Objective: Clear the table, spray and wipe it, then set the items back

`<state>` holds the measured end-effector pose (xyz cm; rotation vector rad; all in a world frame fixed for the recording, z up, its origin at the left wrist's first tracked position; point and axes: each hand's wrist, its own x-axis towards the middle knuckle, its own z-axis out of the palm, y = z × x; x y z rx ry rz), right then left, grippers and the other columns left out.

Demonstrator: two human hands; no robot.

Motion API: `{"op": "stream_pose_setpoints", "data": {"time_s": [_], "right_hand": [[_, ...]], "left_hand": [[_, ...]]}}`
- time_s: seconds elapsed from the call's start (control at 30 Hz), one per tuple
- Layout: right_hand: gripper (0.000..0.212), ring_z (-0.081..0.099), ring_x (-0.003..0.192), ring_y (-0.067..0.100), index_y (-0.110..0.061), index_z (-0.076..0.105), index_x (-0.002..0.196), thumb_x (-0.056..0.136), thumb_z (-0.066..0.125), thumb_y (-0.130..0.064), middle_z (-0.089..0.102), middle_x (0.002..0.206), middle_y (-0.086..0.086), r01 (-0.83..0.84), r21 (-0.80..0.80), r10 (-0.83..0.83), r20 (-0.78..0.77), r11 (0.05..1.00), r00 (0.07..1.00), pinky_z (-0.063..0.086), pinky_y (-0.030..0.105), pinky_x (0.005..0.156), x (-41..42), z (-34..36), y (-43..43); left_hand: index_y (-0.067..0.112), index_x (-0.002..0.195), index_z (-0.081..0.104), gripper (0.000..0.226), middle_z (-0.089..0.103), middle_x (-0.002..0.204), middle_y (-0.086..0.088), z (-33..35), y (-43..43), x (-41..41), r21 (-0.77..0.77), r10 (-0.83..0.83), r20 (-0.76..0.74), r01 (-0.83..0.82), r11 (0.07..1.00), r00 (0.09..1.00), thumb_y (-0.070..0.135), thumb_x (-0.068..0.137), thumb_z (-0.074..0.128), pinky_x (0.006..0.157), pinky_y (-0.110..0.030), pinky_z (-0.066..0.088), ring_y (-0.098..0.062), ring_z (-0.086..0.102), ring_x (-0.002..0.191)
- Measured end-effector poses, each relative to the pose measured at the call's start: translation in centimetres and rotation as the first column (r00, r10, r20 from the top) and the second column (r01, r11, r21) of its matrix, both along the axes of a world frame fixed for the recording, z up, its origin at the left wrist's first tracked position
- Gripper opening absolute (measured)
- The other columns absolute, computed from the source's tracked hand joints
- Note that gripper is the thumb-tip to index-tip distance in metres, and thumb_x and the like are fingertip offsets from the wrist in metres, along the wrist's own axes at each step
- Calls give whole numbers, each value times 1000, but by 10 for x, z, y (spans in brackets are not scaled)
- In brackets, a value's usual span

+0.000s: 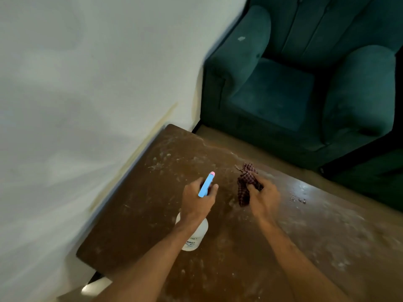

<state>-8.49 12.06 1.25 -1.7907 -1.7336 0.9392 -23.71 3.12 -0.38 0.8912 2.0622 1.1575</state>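
Observation:
A brown wooden table [139,214] fills the lower middle, its top streaked with white dust and smears. My left hand [197,200] grips a white spray bottle [196,236] by its light blue head, whose pink-tipped nozzle points away from me over the table. My right hand [262,198] holds a bunched dark red checked cloth [245,184] just above or on the tabletop, right of the bottle. Nothing else stands on the visible tabletop.
A white wall [87,94] runs along the table's left edge. A dark green armchair [305,83] stands past the far edge, with a strip of tan floor between. A few small specks [297,200] lie near the right side of the table.

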Motion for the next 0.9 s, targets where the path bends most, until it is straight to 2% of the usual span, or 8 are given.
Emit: {"op": "stream_pose_setpoints", "data": {"time_s": [0.1,0.2,0.37,0.47,0.57,0.7,0.83,0.9], "right_hand": [[39,59,116,22,-11,62,132,93,66,-11,64,131,9,60,6,-60,19,998,998,50,35,99,27,3,11],[39,59,115,24,-9,63,132,93,65,-10,64,129,11,94,19,-95,69,995,993,48,33,99,57,9,18],[39,58,117,25,-9,63,131,92,65,-10,64,129,11,121,36,-124,93,992,988,47,37,103,114,12,20],[39,59,117,28,-6,63,131,92,65,-9,65,129,14,121,34,-123,93,992,988,48,44,104,143,13,17],[39,60,115,28,-6,62,131,92,65,-9,65,128,14,120,30,-122,93,992,988,50,42,102,159,13,15],[41,62,112,28,-6,60,132,92,66,-8,64,128,16,77,12,-78,88,997,993,53,40,98,153,6,10],[40,61,111,26,-8,61,131,92,66,-9,65,127,13,2,-16,-1,67,1000,998,53,42,98,119,-4,-4],[40,61,110,25,-8,61,131,92,66,-9,65,125,14,-62,-32,64,44,998,997,51,36,97,90,-6,-15]], "left_hand": [[25,76,60,20,61,62,1,-5,11,28,-26,-27,23,28,999,999,30,90,74,53,-47,59,-22,62,52],[18,77,61,22,60,61,-5,-8,16,55,-32,-49,30,50,998,998,31,90,72,51,-52,56,-32,61,53],[29,76,59,21,58,58,9,0,21,106,-31,-137,7,138,990,990,32,88,76,54,-44,60,-17,60,51],[36,73,57,24,58,57,3,-3,19,131,-36,-120,0,120,992,993,30,90,73,51,-48,56,-25,59,49],[33,78,59,18,61,63,5,-8,14,143,-41,-90,-12,90,995,996,43,86,72,59,-47,60,-22,63,57],[29,83,63,22,63,67,5,-11,-5,133,-47,28,-27,-30,998,999,50,85,70,60,-46,60,-24,64,63],[21,81,64,16,62,65,4,-5,-41,93,-56,247,-47,-249,967,968,31,89,74,62,-45,61,-21,64,58],[27,85,65,13,66,73,6,-5,-67,70,-90,328,-19,-328,940,944,34,87,77,69,-43,63,-22,68,69]]}}
